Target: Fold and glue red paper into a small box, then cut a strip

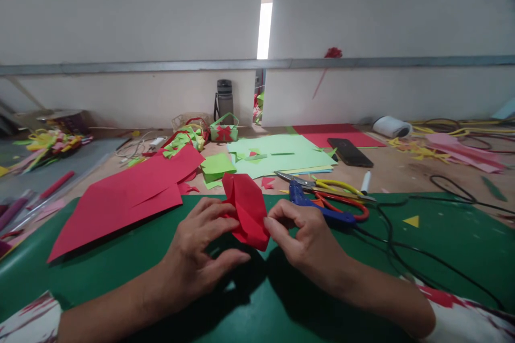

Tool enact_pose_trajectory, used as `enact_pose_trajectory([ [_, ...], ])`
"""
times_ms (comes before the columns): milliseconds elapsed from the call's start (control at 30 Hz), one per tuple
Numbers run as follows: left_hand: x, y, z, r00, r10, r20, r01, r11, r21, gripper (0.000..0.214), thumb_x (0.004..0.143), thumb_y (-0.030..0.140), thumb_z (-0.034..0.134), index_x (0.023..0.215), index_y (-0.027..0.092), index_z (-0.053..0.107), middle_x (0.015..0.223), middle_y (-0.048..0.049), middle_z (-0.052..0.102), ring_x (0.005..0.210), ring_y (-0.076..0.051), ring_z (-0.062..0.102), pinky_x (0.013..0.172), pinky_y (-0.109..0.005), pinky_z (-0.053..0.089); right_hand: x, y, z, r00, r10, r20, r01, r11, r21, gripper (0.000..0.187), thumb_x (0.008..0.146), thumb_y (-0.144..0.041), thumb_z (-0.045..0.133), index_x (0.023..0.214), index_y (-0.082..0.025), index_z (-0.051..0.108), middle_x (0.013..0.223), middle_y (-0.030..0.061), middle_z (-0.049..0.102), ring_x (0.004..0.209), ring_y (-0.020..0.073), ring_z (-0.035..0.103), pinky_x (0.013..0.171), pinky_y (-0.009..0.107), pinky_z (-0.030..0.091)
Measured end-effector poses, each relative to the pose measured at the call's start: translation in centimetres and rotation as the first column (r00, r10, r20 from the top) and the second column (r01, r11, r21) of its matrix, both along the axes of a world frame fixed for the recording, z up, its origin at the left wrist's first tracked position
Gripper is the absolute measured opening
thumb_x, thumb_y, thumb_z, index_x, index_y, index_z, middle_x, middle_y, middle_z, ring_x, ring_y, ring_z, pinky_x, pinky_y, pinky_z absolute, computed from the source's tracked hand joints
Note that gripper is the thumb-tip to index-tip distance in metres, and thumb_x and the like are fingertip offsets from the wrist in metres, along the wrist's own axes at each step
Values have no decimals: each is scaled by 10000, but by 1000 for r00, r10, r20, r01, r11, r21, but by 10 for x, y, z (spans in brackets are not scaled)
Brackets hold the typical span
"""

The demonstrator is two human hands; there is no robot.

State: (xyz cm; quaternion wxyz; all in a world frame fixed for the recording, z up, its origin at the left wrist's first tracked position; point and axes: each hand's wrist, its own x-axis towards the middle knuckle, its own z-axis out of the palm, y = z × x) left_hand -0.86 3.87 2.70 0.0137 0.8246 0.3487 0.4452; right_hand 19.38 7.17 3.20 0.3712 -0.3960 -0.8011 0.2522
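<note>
A folded piece of red paper [250, 209] is held up over the green mat, its creased flaps standing open. My right hand [308, 233] pinches its right edge between thumb and index finger. On the other side, my left hand [201, 244] has its fingers spread, with fingertips touching the paper's left flaps and the thumb stretched out below, apart from it. Just beyond my right hand lie a blue glue gun [317, 206], yellow-handled scissors [341, 186] and red-handled scissors [364, 209]. Large red paper sheets [120, 198] lie left of my left hand.
Behind the mat [140, 289] are pale green sheets [281, 153], a green square stack [216, 165], a phone [350, 152] and a small green paper basket [224, 133]. A bottle [225, 99] stands by the white partition [161, 21]. A black cable [426, 251] crosses the right side.
</note>
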Motion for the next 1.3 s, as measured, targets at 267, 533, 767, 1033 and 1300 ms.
enact_pose_trajectory([
  [267, 20, -9, 8, 990, 140, -3, -132, 930, -342, 197, 847, 225, 538, 692, 184, 653, 764, -26, 619, 753, -189, 508, 709, -338, 395, -3, -3, -3, 1000, 22, 13, -23, 993, 113, 170, 841, -160, 513, 671, -178, 514, 561, -51, 508, 498, 77, 456, 524, 223, 334],
  [533, 18, -9, 2, 995, 75, 68, -47, 938, -343, 285, 883, 201, 480, 617, 177, 578, 674, -3, 563, 680, -160, 488, 671, -306, 371, -4, -1, 1, 999, 6, -46, -11, 993, -114, 209, 851, -226, 504, 645, -192, 495, 566, -47, 492, 522, 99, 439, 514, 234, 348],
  [767, 17, -5, 1, 990, 48, 135, 13, 908, -419, 308, 898, 228, 457, 636, 172, 609, 598, 7, 541, 629, -154, 499, 699, -313, 381, -1, 1, 2, 997, 34, -74, -53, 959, -279, 169, 848, -269, 538, 711, -173, 563, 635, -26, 566, 586, 110, 485, 547, 233, 392],
  [1033, 15, -5, -7, 994, 58, 93, -6, 876, -482, 285, 904, 241, 430, 668, 173, 573, 583, 57, 488, 555, -110, 468, 1024, -439, 275, -1, 2, 5, 995, 98, 1, -94, 953, -288, 70, 802, -157, 550, 862, -168, 585, 708, 2, 640, 625, 129, 581, 571, 239, 447],
  [1300, 19, -7, -8, 996, 63, 68, -22, 872, -488, 282, 901, 243, 438, 650, 176, 549, 561, 67, 460, 534, -96, 403, 1077, -500, 176, 2, -1, -7, 984, 53, 168, -77, 987, 140, 718, 779, -74, 509, 1439, -177, 247, 872, 64, 700, 720, 197, 652, 671, 321, 492],
])
